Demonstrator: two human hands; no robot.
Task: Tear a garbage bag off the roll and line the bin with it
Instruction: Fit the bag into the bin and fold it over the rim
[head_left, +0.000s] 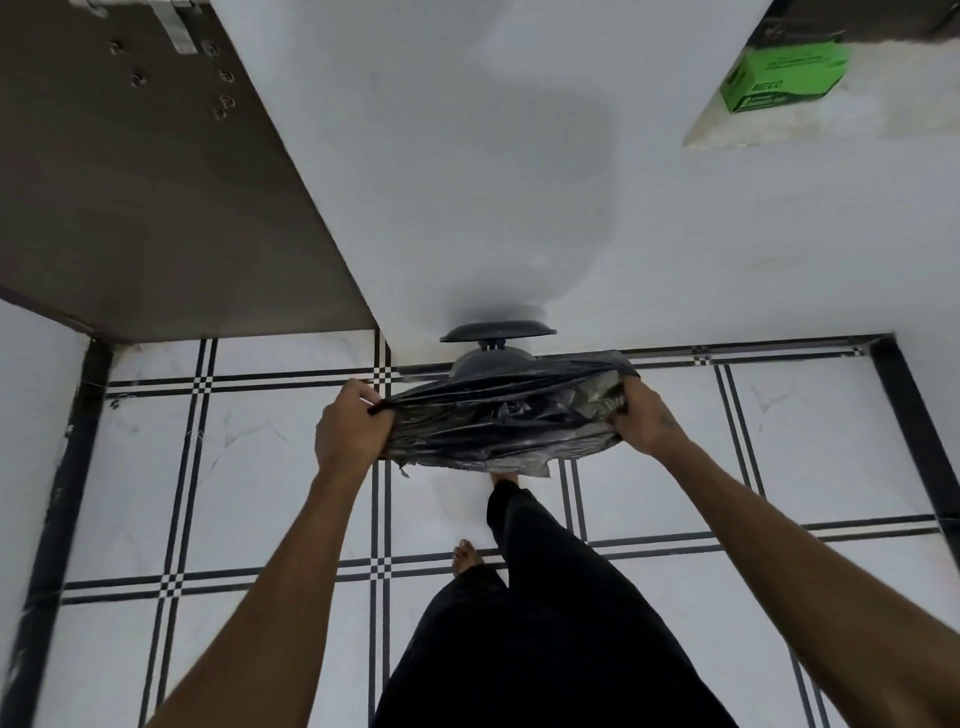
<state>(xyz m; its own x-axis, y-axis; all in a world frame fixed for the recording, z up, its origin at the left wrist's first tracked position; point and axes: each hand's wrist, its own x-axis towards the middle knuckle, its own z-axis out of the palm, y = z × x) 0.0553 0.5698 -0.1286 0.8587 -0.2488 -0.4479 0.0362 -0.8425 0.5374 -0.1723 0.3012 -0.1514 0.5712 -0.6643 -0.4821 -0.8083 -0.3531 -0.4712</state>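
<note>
White floor with black grid lines carries the grey bin and bare feet.

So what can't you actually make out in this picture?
Head view only:
- Bin body and rim: covered by the stretched black garbage bag; only its raised lid shows.
- Forward foot: hidden under the bag.
- Left hand and right hand fingers: mostly curled into bag folds.
- Green box print: too small.
</note>
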